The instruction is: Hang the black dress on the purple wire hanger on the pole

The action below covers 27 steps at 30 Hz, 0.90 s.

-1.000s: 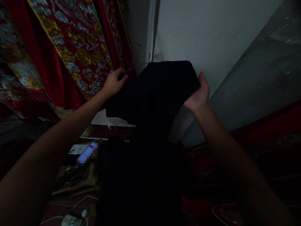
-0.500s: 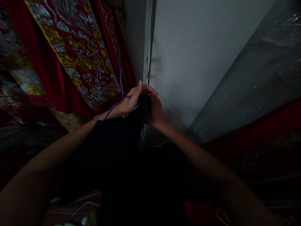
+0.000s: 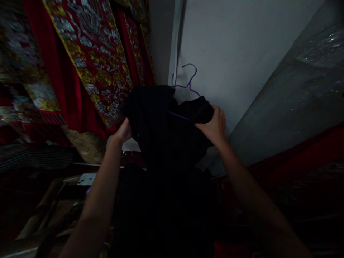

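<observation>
A black garment [image 3: 158, 114] hangs between my two hands, spread over a purple wire hanger [image 3: 189, 84]. The hanger's hook and part of its shoulders rise out of the neck opening, and its lower bar shows inside the collar. My left hand [image 3: 125, 131] grips the garment's left side, its fingers mostly hidden by the cloth. On the other side my right hand [image 3: 215, 123] is closed around the right shoulder, thumb in front and fingers behind. The lower cloth merges with dark clothing below, so its edge cannot be made out.
Red embroidered drapes [image 3: 91, 64] with gold and silver patterns hang at the left. A pale wall panel [image 3: 228, 46] stands ahead, with clear plastic sheeting [image 3: 303, 82] at the right. A phone [image 3: 86, 179] lies low on the left, near a wooden frame.
My hands have moved apart, left hand to the left and right hand to the right. The hanger has shifted right, and its shoulders are now inside the garment, which is spread out.
</observation>
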Available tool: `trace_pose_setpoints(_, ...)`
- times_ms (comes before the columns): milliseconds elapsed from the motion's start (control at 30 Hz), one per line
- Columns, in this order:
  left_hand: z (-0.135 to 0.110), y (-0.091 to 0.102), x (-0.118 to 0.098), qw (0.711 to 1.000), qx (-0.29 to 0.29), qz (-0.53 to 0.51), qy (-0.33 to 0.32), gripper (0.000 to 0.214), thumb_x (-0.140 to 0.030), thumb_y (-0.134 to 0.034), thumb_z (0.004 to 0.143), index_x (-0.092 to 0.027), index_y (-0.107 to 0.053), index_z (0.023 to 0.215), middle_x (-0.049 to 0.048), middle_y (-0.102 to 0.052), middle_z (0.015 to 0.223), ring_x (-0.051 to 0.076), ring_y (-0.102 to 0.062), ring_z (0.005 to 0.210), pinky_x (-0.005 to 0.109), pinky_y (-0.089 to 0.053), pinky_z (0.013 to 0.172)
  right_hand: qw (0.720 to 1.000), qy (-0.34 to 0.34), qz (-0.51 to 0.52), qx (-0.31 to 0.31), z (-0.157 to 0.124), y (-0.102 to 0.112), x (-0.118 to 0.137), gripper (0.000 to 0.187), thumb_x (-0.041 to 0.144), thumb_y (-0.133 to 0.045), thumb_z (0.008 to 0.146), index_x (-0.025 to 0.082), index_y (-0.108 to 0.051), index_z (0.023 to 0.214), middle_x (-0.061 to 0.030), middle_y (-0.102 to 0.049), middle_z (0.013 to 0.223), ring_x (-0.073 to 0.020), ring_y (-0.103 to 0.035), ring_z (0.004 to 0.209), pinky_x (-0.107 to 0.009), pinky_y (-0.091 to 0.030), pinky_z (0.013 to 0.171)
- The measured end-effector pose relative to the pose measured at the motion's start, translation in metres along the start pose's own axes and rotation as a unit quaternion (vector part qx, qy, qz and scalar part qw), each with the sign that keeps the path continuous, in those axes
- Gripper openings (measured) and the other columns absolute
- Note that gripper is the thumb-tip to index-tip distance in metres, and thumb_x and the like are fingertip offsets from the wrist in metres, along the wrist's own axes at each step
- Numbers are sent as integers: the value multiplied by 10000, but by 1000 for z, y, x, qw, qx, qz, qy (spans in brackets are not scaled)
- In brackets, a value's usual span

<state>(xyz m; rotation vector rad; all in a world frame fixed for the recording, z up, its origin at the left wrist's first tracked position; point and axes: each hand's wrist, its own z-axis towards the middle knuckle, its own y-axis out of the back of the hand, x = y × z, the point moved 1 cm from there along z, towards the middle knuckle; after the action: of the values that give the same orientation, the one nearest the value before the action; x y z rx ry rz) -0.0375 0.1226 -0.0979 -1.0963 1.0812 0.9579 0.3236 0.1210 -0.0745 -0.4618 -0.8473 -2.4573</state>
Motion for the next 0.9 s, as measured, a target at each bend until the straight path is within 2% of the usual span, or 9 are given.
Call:
trace_pose_setpoints(67, -11, 3, 28, 996, -21, -89, 21, 822, -847, -443, 800, -232, -651, 1305, 94, -677, 1341, 330, -490, 1407, 483, -396, 1180, 1000, 4, 12, 3, 17, 2, 8, 813, 427, -816, 645, 198, -441, 1329, -205, -520, 1332, -423, -425, 1308, -635, -333, 1082)
trace_pose_setpoints(133, -24, -3, 59, 989, -55, -137, 10, 765, -803, -495, 820, -255, -622, 1337, 67, -618, 1428, 288, -459, 1437, 447, -388, 1198, 999, 19, 29, 25, 28, 4, 16, 754, 413, -792, 689, 203, -448, 1326, -198, -534, 1316, -418, -392, 1336, -619, -320, 1102)
trace_pose_setpoints(233, -44, -18, 96, 985, -113, -128, -9, 609, -514, -750, 803, -276, -603, 1344, 27, -572, 1479, 248, -455, 1442, 379, -366, 1224, 995, 34, 56, 70, 33, 10, 23, 719, 390, -754, 747, 194, -423, 1354, -194, -551, 1289, -420, -350, 1375, -614, -316, 1107)
trace_pose_setpoints(300, -56, -28, 109, 983, -140, -119, 2, 623, -378, -819, 762, -289, -603, 1340, 14, -611, 1437, 250, -480, 1423, 367, -378, 1221, 995, 40, 57, 68, 33, 14, 22, 749, 381, -770, 739, 190, -419, 1373, -198, -542, 1307, -431, -345, 1376, -620, -309, 1109)
trace_pose_setpoints(400, -68, -39, 115, 980, -161, -114, 11, 654, -321, -843, 740, -317, -596, 1345, 5, -685, 1335, 250, -515, 1395, 372, -407, 1208, 997, 63, 36, 35, 36, 15, 23, 813, 381, -825, 685, 195, -448, 1382, -197, -519, 1348, -441, -375, 1345, -627, -309, 1110)
trace_pose_setpoints(467, -73, -45, 114, 981, -161, -108, 10, 668, -303, -857, 721, -321, -598, 1337, 12, -701, 1304, 258, -528, 1383, 384, -418, 1203, 995, 89, 22, 38, 38, 11, 29, 853, 378, -845, 651, 199, -461, 1391, -178, -520, 1350, -436, -412, 1316, -630, -330, 1099)
trace_pose_setpoints(667, -92, -56, 135, 975, -202, -89, 33, 568, -249, -880, 650, -305, -665, 1173, 15, -694, 1309, 288, -565, 1344, 416, -419, 1197, 976, 179, -3, 126, 15, 1, 60, 842, 329, -841, 615, 226, -509, 1382, -132, -564, 1301, -400, -507, 1214, -564, -412, 1054)
trace_pose_setpoints(800, -107, -57, 150, 964, -215, -127, 90, 497, -252, -872, 644, -293, -677, 1099, 26, -718, 1264, 307, -596, 1307, 455, -440, 1175, 990, 124, -26, 69, -7, 11, 51, 806, 326, -811, 634, 230, -508, 1375, -138, -563, 1289, -404, -501, 1215, -576, -407, 1048)
trace_pose_setpoints(900, -106, -57, 143, 966, -207, -134, 79, 427, -328, -859, 694, -310, -694, 1087, 6, -721, 1262, 288, -589, 1317, 426, -443, 1177, 998, 59, -25, 19, -7, 26, 30, 816, 342, -818, 627, 231, -500, 1371, -148, -548, 1291, -423, -470, 1245, -623, -369, 1063)
